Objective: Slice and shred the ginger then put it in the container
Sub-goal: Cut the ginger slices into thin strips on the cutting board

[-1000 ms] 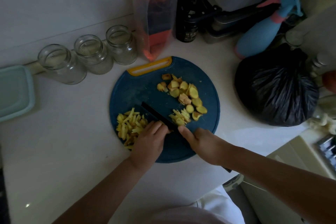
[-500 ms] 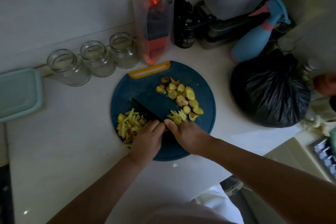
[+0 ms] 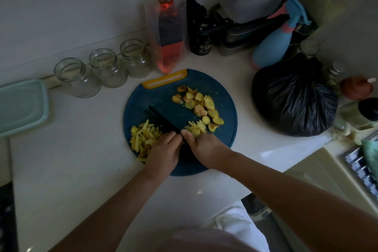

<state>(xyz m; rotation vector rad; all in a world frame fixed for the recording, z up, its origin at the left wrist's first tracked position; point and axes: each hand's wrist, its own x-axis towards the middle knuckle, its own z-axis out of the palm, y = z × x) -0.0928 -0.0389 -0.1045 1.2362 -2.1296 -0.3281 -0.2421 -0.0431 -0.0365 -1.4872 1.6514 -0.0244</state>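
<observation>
The round dark-blue chopping board (image 3: pixel 163 96) lies on the white counter (image 3: pixel 81 149); the pale teal rectangular container (image 3: pixel 20 106) waits well apart at its nine o'clock. In the last second the right hand (image 3: pixel 204 147) has slid in from the board's five o'clock edge toward its centre, so its fingertips now touch the small clump of fresh shreds (image 3: pixel 194 128); the left hand (image 3: pixel 163 153) has barely shifted; the black-bladed knife (image 3: pixel 163 119) has swung slightly toward ten o'clock. I take that as one cut finished and the blade being reset, with plenty of shredding left. The right hand seems wrapped round the handle, which it hides; the left hand lays bent fingers against the blade, and whether it pinches anything I cannot tell. The main pile of pale yellow ginger matchsticks (image 3: pixel 143 137) sits at eight o'clock, partly under the left hand; the thick, tan-edged ginger slices (image 3: pixel 200 104) curve from twelve to three o'clock, not yet shredded.
</observation>
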